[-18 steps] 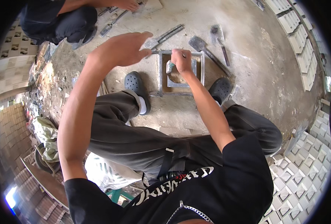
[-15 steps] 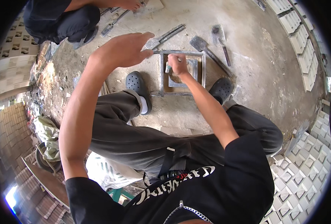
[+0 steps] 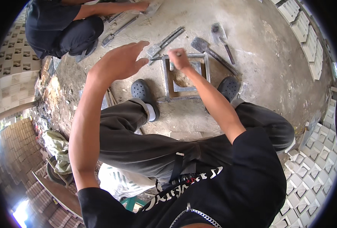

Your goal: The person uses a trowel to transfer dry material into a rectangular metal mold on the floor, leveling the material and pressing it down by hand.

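A square metal frame point(image 3: 166, 84) lies on the floor between my feet. Inside it is a square mold piece with a grey metal border point(image 3: 185, 89) and a rough, sandy-brown recess point(image 3: 181, 79). My right hand point(image 3: 179, 59) is closed in a fist above the far left corner of the frame. A small pale end of something point(image 3: 172, 66) pokes out below the fist; blur hides its kind. My left hand point(image 3: 122, 59) hovers in the air left of the frame, holding nothing, with thumb and fingers apart.
Left of the frame's far side lies a long-handled flat tool point(image 3: 157, 48). A flat shovel-like tool point(image 3: 201, 45) and a trowel point(image 3: 216, 29) lie to the right. Another person point(image 3: 67, 32) squats at the far left. Pale patterned blocks point(image 3: 305, 171) stand at the right.
My right hand has shifted toward the far left corner of the frame. My left hand has drawn slightly back and left. The other person's arm has come further into view.
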`<action>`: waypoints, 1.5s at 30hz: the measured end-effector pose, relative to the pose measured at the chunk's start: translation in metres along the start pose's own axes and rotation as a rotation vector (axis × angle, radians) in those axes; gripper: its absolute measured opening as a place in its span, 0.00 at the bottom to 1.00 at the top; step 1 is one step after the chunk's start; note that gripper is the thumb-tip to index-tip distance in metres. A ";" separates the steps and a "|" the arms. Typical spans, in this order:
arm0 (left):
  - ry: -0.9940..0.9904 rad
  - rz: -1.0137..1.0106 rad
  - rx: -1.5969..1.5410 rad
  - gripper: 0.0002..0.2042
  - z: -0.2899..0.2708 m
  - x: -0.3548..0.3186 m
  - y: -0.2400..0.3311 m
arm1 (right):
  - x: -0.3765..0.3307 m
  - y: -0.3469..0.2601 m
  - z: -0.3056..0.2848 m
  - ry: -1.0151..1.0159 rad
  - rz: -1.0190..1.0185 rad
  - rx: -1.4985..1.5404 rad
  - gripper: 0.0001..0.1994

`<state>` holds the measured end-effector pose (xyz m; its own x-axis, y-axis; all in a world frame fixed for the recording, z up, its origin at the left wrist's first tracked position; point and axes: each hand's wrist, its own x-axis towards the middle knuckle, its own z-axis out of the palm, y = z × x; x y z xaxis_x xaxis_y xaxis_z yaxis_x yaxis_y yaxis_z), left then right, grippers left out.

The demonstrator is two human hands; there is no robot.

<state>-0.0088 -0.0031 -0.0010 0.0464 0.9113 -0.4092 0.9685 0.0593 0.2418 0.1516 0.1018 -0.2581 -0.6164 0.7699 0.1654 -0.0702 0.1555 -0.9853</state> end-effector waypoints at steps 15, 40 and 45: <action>-0.170 0.051 0.140 0.26 0.037 0.062 0.009 | -0.006 -0.050 -0.056 0.390 0.100 0.460 0.19; -0.421 0.030 0.286 0.28 0.235 0.063 0.003 | -0.152 0.113 -0.246 1.439 0.722 1.056 0.12; -0.401 -0.116 0.182 0.35 0.262 0.072 0.009 | -0.175 0.099 -0.259 1.151 1.014 0.859 0.22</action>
<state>0.0672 -0.0442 -0.2588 -0.0090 0.6707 -0.7417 0.9985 0.0466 0.0301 0.4557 0.1430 -0.3734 0.1161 0.4131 -0.9033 -0.6346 -0.6687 -0.3874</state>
